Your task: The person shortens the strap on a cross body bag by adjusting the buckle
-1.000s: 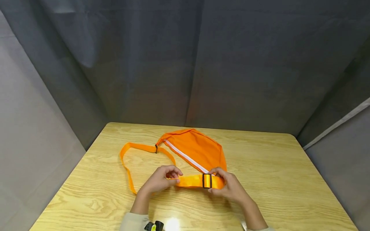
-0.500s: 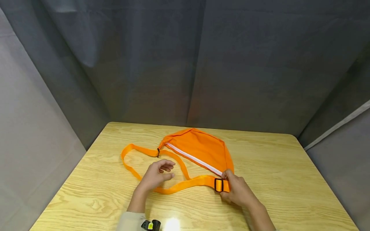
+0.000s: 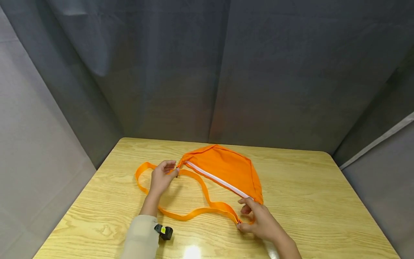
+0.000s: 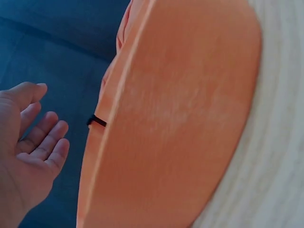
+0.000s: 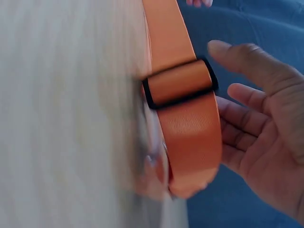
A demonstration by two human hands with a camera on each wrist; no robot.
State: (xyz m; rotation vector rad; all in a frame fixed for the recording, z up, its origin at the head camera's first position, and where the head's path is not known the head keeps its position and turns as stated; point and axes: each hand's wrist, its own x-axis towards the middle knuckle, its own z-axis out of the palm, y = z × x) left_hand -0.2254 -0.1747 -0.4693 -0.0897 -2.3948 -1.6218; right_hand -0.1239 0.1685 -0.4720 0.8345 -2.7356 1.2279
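Observation:
An orange waist bag point(image 3: 226, 165) with a white zipper point(image 3: 215, 177) lies on the table. Its long orange strap point(image 3: 182, 217) loops out to the left and front. My left hand point(image 3: 161, 178) hovers by the strap near the bag's left corner; the left wrist view shows its fingers loosely bent, apart from the strap and a small black fitting point(image 4: 97, 120). Beside the bag's right corner is my right hand point(image 3: 262, 222), thumb and fingers spread around the strap end. In the right wrist view, a black slide buckle point(image 5: 181, 83) sits on the strap, with no visible pinch on it.
The wooden table point(image 3: 320, 201) has its far edge against a dark grey curtain point(image 3: 207, 72). Lighter grey panels stand at both sides. A small black device point(image 3: 164, 232) is strapped to my left wrist.
My left hand let go of the strap and moved away to the bag's left corner. My right hand shifted right, then loosened its grip at the buckle, which has turned on edge.

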